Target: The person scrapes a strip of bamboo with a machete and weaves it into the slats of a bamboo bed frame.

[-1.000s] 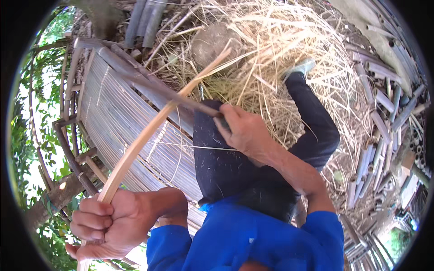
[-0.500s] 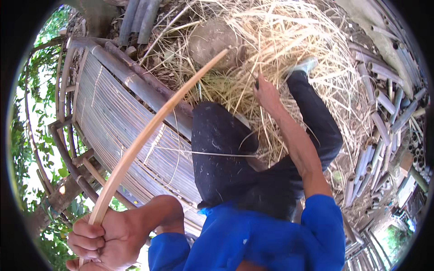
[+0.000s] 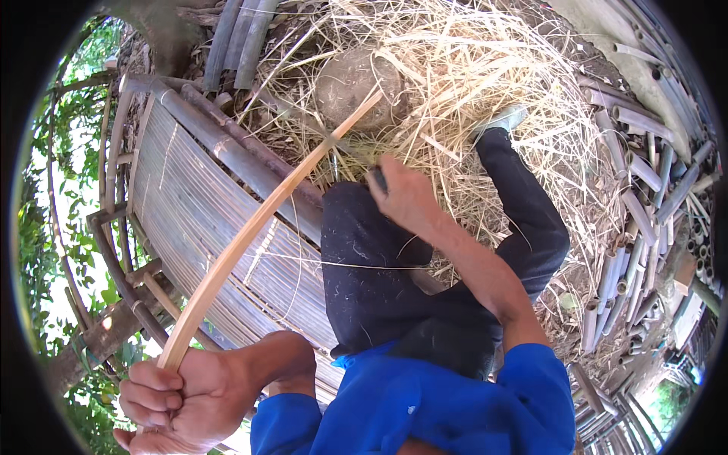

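- Gripping a pale curved strip (image 3: 254, 227) near its bottom: worker's left hand (image 3: 186, 398), fingers curled tight; strip slants up beyond them.
- Right hand (image 3: 407, 196): fingers wrapped on a dark-handled knife (image 3: 351, 151). Blurred blade crosses the strip just past those fingers; contact unclear.
- Straw (image 3: 485, 68) beyond right fingers.

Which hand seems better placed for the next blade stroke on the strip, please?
Probably the right hand, gripping a dark handle; its blurred blade seems to cross the pale strip, which the left hand clasps lower down.
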Motion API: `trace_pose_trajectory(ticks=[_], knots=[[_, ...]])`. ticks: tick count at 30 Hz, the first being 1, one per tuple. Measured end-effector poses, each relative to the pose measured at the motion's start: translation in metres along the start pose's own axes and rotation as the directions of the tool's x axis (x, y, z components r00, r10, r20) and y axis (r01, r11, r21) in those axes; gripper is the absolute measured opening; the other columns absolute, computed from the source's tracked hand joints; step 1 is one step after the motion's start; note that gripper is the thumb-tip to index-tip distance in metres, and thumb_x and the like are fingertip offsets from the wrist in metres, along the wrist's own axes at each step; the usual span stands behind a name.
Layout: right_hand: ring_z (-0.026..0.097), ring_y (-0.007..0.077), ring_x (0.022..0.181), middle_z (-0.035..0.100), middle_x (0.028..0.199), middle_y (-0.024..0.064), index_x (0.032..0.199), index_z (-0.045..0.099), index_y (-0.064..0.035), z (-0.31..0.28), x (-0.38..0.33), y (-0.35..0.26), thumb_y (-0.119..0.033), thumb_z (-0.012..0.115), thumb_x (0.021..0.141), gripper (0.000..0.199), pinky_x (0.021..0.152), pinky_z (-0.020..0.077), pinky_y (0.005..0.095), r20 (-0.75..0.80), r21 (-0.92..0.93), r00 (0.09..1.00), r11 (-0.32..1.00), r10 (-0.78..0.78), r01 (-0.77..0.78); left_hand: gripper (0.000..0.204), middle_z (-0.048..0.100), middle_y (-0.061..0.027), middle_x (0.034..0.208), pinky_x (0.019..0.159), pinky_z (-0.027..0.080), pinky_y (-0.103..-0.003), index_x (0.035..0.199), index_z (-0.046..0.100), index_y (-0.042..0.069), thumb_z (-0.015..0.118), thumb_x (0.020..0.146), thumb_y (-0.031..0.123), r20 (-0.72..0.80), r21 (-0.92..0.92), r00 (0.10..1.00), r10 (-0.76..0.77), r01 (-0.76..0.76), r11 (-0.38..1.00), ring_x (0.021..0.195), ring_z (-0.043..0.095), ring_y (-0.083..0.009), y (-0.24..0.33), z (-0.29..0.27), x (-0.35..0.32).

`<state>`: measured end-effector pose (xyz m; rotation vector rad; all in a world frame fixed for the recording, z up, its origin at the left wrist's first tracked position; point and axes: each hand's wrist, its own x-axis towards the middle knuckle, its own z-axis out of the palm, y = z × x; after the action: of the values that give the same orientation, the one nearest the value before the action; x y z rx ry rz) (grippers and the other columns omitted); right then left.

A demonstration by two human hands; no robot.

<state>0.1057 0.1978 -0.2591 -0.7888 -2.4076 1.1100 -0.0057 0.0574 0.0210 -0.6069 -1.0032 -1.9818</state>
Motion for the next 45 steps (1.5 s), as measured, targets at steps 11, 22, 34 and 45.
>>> trace_pose_trajectory(ticks=[11, 22, 34, 45], knots=[[0.069, 0.0418, 0.069, 0.064, 0.074, 0.0254, 0.116, 0.047, -0.0012, 0.037, 0.02, 0.187, -0.023, 0.063, 0.097, 0.033, 0.064, 0.0549, 0.0513, 0.041, -0.163, 0.882, 0.875, 0.469, -0.457, 0.02, 0.031, 0.0041, 0.066, 0.043, 0.024, -0.024, 0.098, 0.054, 0.008, 0.05, 0.101, 0.027, 0.292, -0.287, 0.949, -0.122, 0.209, 0.935, 0.049, 0.027, -0.009, 0.002, -0.038, 0.025], [0.067, 0.0421, 0.069, 0.065, 0.076, 0.0232, 0.103, 0.053, 0.0001, -0.048, -0.022, -0.051, -0.02, 0.063, 0.097, 0.024, 0.061, 0.0541, 0.0477, 0.05, 0.065, 0.996, 0.995, 0.071, -0.074, 0.054, 0.038, 0.0027, 0.068, 0.036, 0.028, -0.026, 0.098, 0.054, 0.011, 0.039, 0.103, 0.063, 0.394, -0.381, 0.902, -0.175, 0.333, 0.862, 0.044, 0.029, -0.0091, 0.022, -0.021, 0.001], [0.065, 0.0345, 0.063, 0.062, 0.076, 0.0155, 0.096, 0.052, -0.0055, -0.062, -0.059, -0.099, -0.02, 0.065, 0.096, 0.02, 0.054, 0.0543, 0.0448, -0.085, 0.017, 0.996, 0.999, -0.04, 0.042, 0.049, 0.036, 0.0031, 0.069, 0.036, 0.028, -0.024, 0.104, 0.05, 0.014, 0.039, 0.102, 0.062, 0.317, -0.187, 0.939, -0.134, 0.2, 0.962, 0.045, 0.03, -0.0088, 0.043, -0.019, -0.033], [0.068, 0.0358, 0.066, 0.065, 0.077, 0.0195, 0.102, 0.056, -0.0025, -0.019, -0.022, -0.025, -0.019, 0.069, 0.094, 0.023, 0.056, 0.0549, 0.0422, -0.03, -0.003, 0.998, 0.999, -0.047, 0.047, 0.048, 0.034, 0.0059, 0.069, 0.041, 0.029, -0.022, 0.094, 0.052, 0.016, 0.041, 0.103, 0.062, 0.157, -0.314, 0.976, -0.154, 0.197, 0.929, 0.049, 0.027, -0.0074, 0.032, -0.014, -0.024]])
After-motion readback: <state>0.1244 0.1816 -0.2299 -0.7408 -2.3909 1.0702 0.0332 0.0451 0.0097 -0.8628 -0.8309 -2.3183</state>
